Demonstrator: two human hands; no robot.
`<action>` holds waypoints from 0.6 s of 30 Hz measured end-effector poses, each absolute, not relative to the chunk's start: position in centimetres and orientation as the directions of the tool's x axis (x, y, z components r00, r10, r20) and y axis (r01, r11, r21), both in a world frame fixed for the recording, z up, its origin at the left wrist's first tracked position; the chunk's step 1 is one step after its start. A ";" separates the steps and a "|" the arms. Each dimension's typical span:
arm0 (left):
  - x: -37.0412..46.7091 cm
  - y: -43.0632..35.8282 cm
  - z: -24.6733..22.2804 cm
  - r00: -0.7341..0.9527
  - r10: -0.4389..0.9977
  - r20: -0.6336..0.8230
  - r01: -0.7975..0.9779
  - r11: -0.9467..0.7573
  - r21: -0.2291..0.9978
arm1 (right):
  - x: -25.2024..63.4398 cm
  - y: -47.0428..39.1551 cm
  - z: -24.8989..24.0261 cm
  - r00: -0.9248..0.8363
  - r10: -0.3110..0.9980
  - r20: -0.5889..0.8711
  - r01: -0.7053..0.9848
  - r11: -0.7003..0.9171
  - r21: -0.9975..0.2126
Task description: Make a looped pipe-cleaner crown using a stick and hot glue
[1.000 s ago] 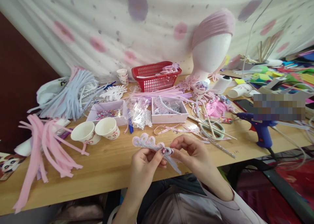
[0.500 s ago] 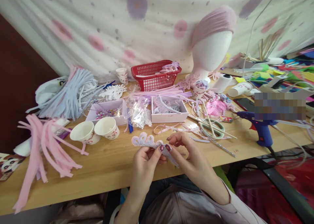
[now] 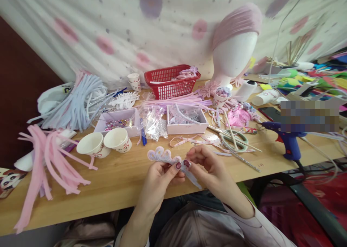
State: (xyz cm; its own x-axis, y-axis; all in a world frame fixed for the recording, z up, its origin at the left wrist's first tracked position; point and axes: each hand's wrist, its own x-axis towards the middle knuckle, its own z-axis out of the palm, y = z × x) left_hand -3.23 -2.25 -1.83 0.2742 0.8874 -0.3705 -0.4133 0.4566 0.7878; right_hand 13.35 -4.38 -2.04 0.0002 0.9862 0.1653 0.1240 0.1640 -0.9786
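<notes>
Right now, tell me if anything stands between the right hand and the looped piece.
Nothing visible does: the right hand touches the looped piece, which the left hand holds; the glue gun lies aside.

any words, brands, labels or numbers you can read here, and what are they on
None reads clearly.
White bag: bold dark lettering, partly hidden, unreadable.
Open paper cups: red print, too small.
Tipped paper cup: red print, too blurred.
Pink strip: tiny marks, unreadable.
Small red packet: print too small.
</notes>
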 end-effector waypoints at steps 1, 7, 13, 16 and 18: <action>-3.3 -2.2 -1.7 0.298 0.880 -0.369 -0.415 0.467 0.781 | 13.4 -4.4 -2.1 0.015 0.984 0.178 0.115 0.175 -0.978; -3.1 -2.5 -1.3 0.287 0.903 -0.319 -0.396 0.415 0.819 | 13.5 -4.5 -1.9 0.068 0.962 0.263 0.114 0.254 -0.960; -2.5 -2.9 -1.4 0.199 0.944 -0.262 -0.384 0.321 0.866 | 13.8 -4.7 -1.6 0.051 0.952 0.302 0.127 0.294 -0.947; -2.5 -3.0 -1.4 0.205 0.956 -0.209 -0.385 0.275 0.881 | 14.3 -4.7 -1.3 -0.059 0.959 0.277 0.099 0.282 -0.954; -2.5 -3.2 -1.4 0.204 0.961 -0.188 -0.384 0.255 0.888 | 14.6 -4.7 -1.2 -0.102 0.962 0.254 0.077 0.262 -0.962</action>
State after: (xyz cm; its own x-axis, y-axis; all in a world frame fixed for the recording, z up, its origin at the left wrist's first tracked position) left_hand -2.55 -3.18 -1.37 0.2038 0.9608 -0.1877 -0.3838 0.2548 0.8876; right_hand 14.59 -4.70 -1.19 -0.1019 0.9618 0.2540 0.0768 0.2622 -0.9619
